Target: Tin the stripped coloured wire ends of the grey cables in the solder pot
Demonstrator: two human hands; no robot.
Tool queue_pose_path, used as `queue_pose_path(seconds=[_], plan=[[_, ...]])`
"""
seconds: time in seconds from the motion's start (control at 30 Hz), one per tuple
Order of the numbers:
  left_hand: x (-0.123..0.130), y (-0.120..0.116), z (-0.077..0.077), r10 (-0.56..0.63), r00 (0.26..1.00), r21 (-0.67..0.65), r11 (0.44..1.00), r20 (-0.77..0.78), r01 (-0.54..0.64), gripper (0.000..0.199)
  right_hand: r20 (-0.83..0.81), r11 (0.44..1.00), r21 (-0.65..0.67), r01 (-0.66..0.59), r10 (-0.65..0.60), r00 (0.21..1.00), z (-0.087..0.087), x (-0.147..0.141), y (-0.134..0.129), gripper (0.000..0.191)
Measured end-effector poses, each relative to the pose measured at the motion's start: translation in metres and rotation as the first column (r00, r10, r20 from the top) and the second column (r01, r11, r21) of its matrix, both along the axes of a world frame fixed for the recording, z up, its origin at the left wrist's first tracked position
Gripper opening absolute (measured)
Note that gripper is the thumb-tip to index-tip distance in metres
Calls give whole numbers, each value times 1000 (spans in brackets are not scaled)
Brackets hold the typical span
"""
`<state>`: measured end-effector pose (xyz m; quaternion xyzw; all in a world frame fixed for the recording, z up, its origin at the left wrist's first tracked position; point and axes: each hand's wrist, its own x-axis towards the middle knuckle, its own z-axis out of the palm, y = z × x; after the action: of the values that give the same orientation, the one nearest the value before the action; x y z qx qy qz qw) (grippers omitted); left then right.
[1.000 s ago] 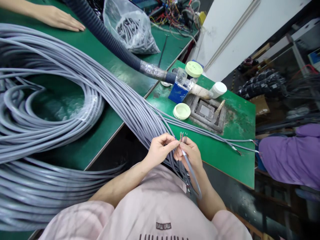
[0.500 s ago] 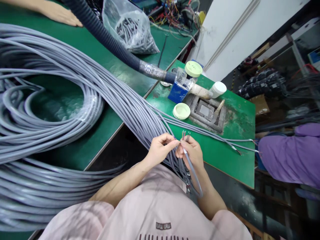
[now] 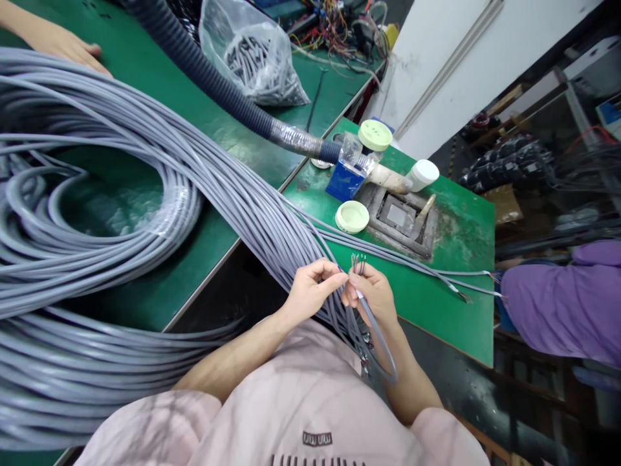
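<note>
Both hands meet in front of my chest at the end of one grey cable point(image 3: 381, 333). My right hand point(image 3: 374, 291) is closed around the cable near its stripped end. Several thin coloured wires point(image 3: 358, 264), with bare tips, fan out above its fingers. The thumb and forefinger of my left hand point(image 3: 316, 285) pinch together at the wires, touching the right fingertips; which wire they grip is too small to tell. Below the hands hang more stripped cable ends point(image 3: 365, 359). Behind them a thick bundle of grey cables point(image 3: 257, 213) runs down from the left.
Large cable coils point(image 3: 97, 259) cover the left bench. A black corrugated hose point(image 3: 208, 71) crosses to a blue box point(image 3: 345, 181). Near it are a pale green lid point(image 3: 352, 217), a white jar point(image 3: 423, 175) and a soldering pot point(image 3: 405, 217). Another person's hand point(image 3: 68, 46) rests at upper left; a purple sleeve point(image 3: 563, 298) is at right.
My hands stay almost in place, the wires shifting slightly left and the cable loop bulging a little right. The other person's hand at upper left has drawn back leftward.
</note>
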<state>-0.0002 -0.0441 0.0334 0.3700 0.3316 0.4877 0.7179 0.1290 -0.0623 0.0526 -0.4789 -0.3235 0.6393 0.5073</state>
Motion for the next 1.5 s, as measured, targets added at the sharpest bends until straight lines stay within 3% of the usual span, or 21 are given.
queue_pose_path(seconds=[0.27, 0.53, 0.83, 1.13, 1.5], plan=[[1, 2, 4, -78, 987, -61, 994, 137, 87, 27, 9, 1000, 17, 3, -3, 1000, -1, 1, 0, 21], [6, 1, -3, 8, 997, -175, 985, 71, 4, 30, 91, 993, 78, 87, -94, 991, 4, 3, -1, 21], [11, -2, 4, -32, 992, -113, 993, 122, 46, 30, 47, 995, 57, 81, -84, 995, 1, 7, 2, 21], [14, -1, 2, 48, 998, -123, 991, 49, -42, 32, 47, 1000, -14, 10, -9, 999, 6, 17, 5, 21], [13, -1, 6, 46, 996, -97, 995, 81, -38, 30, 62, 1000, -24, -20, 21, 998, 4, 16, 5, 21]])
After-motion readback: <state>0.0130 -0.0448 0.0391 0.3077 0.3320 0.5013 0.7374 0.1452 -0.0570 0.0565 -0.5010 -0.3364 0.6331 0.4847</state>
